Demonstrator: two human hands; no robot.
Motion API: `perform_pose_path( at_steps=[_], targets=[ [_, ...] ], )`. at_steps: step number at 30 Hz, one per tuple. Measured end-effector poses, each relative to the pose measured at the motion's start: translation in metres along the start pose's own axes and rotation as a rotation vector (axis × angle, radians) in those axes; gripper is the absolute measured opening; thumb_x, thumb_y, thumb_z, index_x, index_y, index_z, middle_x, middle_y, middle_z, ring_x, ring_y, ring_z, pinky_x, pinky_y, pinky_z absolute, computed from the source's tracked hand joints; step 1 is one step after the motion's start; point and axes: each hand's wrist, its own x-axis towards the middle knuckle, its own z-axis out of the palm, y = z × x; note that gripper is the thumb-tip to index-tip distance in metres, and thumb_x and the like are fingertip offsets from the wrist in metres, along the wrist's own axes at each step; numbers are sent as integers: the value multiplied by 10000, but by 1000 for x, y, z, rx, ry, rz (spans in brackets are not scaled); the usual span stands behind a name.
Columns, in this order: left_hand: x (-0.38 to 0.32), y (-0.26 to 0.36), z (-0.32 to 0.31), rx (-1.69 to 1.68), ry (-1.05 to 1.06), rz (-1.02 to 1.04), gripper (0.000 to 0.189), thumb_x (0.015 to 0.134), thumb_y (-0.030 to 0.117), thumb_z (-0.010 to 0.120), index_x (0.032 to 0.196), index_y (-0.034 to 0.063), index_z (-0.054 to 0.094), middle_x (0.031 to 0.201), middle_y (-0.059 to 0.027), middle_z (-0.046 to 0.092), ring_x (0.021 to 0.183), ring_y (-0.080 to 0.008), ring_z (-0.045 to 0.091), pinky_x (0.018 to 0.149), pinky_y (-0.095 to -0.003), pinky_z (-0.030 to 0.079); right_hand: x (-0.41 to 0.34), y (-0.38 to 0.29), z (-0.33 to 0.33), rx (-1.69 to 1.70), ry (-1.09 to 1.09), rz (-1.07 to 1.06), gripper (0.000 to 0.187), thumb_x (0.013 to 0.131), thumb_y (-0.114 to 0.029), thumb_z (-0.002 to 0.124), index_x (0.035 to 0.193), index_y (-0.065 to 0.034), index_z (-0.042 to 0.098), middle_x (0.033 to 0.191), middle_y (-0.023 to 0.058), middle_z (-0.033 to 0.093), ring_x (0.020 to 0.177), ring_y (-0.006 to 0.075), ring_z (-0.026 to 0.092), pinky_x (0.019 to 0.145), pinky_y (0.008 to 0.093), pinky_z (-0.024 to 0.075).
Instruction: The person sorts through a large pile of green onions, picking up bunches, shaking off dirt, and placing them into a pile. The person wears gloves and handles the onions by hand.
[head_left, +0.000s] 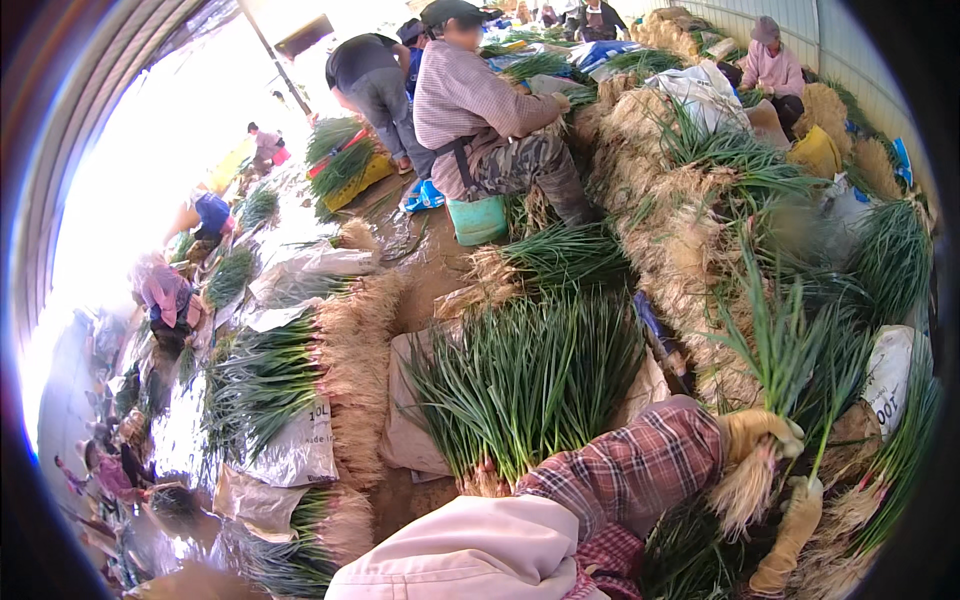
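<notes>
My left hand (761, 436), in a yellowish glove below a plaid sleeve, grips a small bunch of green onions (776, 345). The leaves point up and the pale roots hang beneath the fist. Lower down, my right hand (796, 521), also gloved, holds a thin green onion stalk (826, 431) by its lower end. More green onions with reddish bases (885, 487) lie just right of it. Dark green leaves (701, 551) spread under my arms. Beyond my left sleeve, a wide bundle of green onions (532, 375) stands upright, roots down.
Rows of green onions (277, 375) lie on printed sacks (300, 442) at left. A long heap of rooty onions (660, 232) runs along the right. A person in a checked shirt (480, 112) sits on a green bucket (478, 220). Other people work farther off.
</notes>
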Motion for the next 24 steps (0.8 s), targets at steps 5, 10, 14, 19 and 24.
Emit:
perform_pose_path(
  at_steps=[5,10,14,19,24],
  targets=[
    [27,-43,14,209,17,243,281,722,-39,596,1002,-23,608,932,-135,617,828,-244,607,750,-320,523,-36,-46,21,-90,-44,96,391,936,-321,451,1107,3,589,844,194,644,793,295,604,710,393,468],
    [30,-28,33,171,79,455,261,763,-24,583,1024,-14,567,922,-94,565,778,-208,585,592,-319,523,-62,-63,29,1,-4,116,308,946,-217,453,1185,-33,516,1006,179,624,843,320,619,759,381,482],
    [11,-4,45,157,114,431,282,800,41,607,1076,22,552,827,-74,573,655,-151,571,452,-265,472,-64,-17,28,-193,-108,128,325,948,-224,455,1202,-28,510,1022,176,624,872,318,618,774,384,480],
    [-13,14,49,111,-47,400,362,821,97,634,1152,20,510,789,-58,615,612,-121,602,426,-241,473,-83,30,-22,-802,-382,379,346,950,-232,458,1222,-23,503,1041,173,624,909,315,617,794,388,476],
    [-13,9,57,136,-45,438,333,816,73,634,1127,21,527,819,-58,588,680,-161,576,576,-302,512,-59,-11,-57,-134,30,262,542,927,-423,463,1351,-89,408,1246,169,518,726,197,589,583,303,460]
  ],
)
